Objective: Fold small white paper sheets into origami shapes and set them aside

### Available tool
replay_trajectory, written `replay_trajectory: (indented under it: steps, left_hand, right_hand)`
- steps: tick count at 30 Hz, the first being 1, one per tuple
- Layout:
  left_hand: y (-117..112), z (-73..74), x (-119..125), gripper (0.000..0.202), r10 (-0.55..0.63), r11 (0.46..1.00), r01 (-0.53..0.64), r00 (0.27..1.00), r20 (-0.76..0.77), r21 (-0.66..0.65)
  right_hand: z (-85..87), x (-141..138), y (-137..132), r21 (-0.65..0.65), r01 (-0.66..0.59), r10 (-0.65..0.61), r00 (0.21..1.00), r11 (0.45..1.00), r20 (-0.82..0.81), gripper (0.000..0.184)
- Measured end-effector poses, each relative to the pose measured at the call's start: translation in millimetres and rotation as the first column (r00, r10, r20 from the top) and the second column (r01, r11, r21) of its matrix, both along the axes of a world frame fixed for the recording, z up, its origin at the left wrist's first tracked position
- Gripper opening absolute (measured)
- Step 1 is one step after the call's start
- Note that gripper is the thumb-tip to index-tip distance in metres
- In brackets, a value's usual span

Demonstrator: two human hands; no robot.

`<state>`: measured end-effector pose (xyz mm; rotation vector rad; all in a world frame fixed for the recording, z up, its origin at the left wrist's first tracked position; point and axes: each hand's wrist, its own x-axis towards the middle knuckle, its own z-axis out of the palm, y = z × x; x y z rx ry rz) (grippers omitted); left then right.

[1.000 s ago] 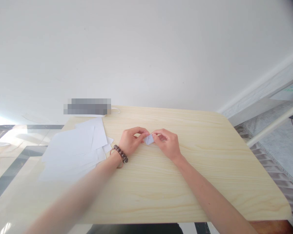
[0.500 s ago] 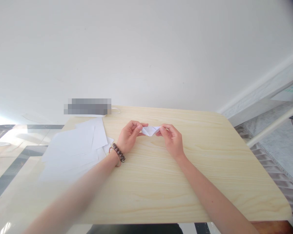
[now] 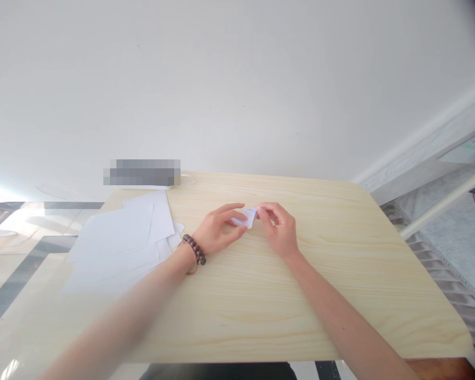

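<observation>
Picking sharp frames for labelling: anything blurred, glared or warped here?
Head view: the folded paper, left hand and right hand look sharp; the left forearm smears toward the bottom edge; glare washes out the loose sheets at left; a pixelated patch hides something at the far edge of the table; top right corner darkened.

The head view shows two bare arms, the left forearm (image 3: 142,303) blurred where it lies nearest the camera, the right forearm (image 3: 332,311) sharper, both uncovered all the way down to the hands. On the wrist of the left hand (image 3: 217,231) sits a bracelet (image 3: 197,249) of round, dark brown beads, closely strung, and just beside it on the arm side a thinner reddish-brown band (image 3: 189,259) circles the same wrist. The right hand (image 3: 282,231) has slim fingers (image 3: 269,207).
</observation>
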<state>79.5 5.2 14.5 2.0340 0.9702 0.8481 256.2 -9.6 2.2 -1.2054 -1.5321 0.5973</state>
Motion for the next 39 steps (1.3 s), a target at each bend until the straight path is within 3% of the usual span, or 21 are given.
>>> replay_trajectory:
  steps: [6,18,25,32,35,39]
  left_hand:
    - [3,-13.5,3,0.015,0.13,0.989,-0.132,0.991,0.033,0.069]
    - [8,-9.7,-1,0.021,0.155,0.964,-0.1,0.964,0.217,-0.245]
    - [8,-12.3,-3,0.015,0.169,0.984,-0.163,0.981,0.093,-0.071]
    - [8,-11.5,-3,0.012,0.142,0.988,-0.143,0.989,0.033,0.064]
    - [7,-9.8,-3,0.014,0.143,0.988,-0.144,0.989,0.025,0.048]
    - [6,-6.5,-1,0.019,0.19,0.98,-0.187,0.981,0.036,-0.067]
  right_hand:
    - [0.1,0,0,-0.047,-0.036,0.034,0.998,0.998,-0.051,0.015]
    - [-0.2,2,-1,-0.089,-0.119,0.114,0.992,0.989,-0.051,0.018]
    - [1.8,11,2,0.045,-0.251,0.23,0.936,0.967,0.267,0.021]
    - [-1.8,16,5,0.073,-0.271,0.226,0.901,0.96,0.37,0.023]
    - [-1.9,16,5,0.068,-0.267,0.222,0.896,0.961,0.384,0.013]
    - [-1.0,14,3,0.048,-0.195,0.167,0.923,0.98,0.346,0.012]
